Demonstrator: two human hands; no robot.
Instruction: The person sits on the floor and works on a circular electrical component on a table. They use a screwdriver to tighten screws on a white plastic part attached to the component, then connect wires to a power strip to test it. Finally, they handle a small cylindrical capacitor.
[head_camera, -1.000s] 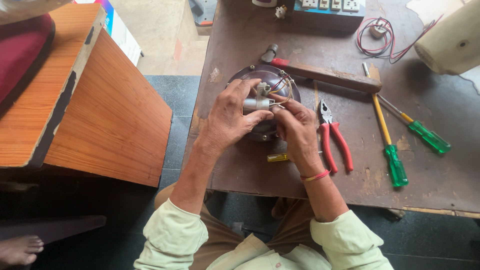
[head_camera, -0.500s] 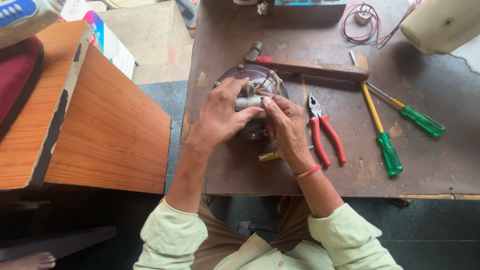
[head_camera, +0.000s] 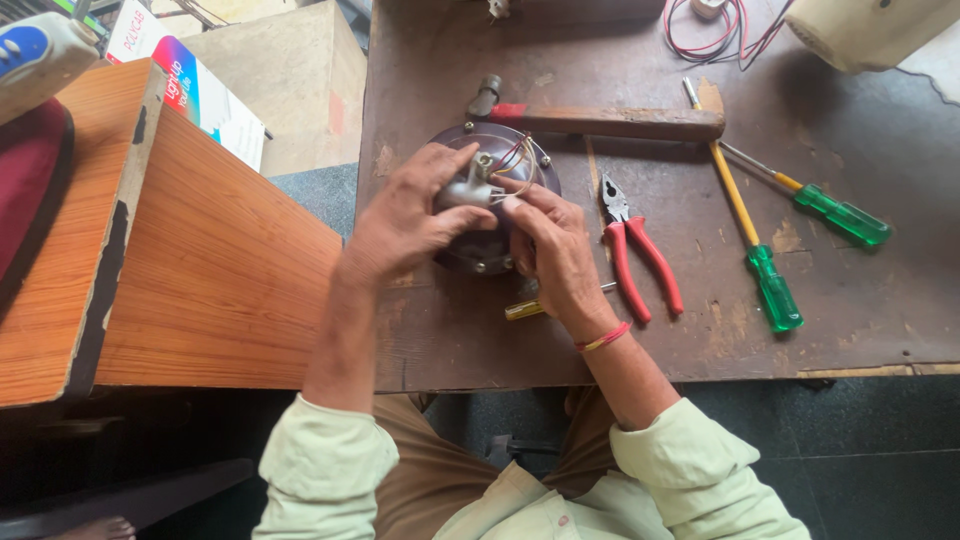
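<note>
Worn brown metal tabletop (head_camera: 450, 330) fills upper centre of frame; round dark motor housing (head_camera: 480, 250) at centre; left hand (head_camera: 405, 225) clamped on small grey cylindrical part (head_camera: 462, 192) atop it; right hand (head_camera: 550, 245) fingers pinched together on thin wires (head_camera: 518, 160); red-handled pliers (head_camera: 635, 250) just right; wooden-handled hammer (head_camera: 610, 122) above; two green-handled screwdrivers (head_camera: 775, 290) further right; orange wooden cabinet (head_camera: 200, 250) at left.

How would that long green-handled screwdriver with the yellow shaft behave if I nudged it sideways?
The screwdriver would probably roll, since its green handle looks rounded and it lies flat on the table. It looks stiff and fairly light. Rolling left, it might soon meet the red pliers.
</note>
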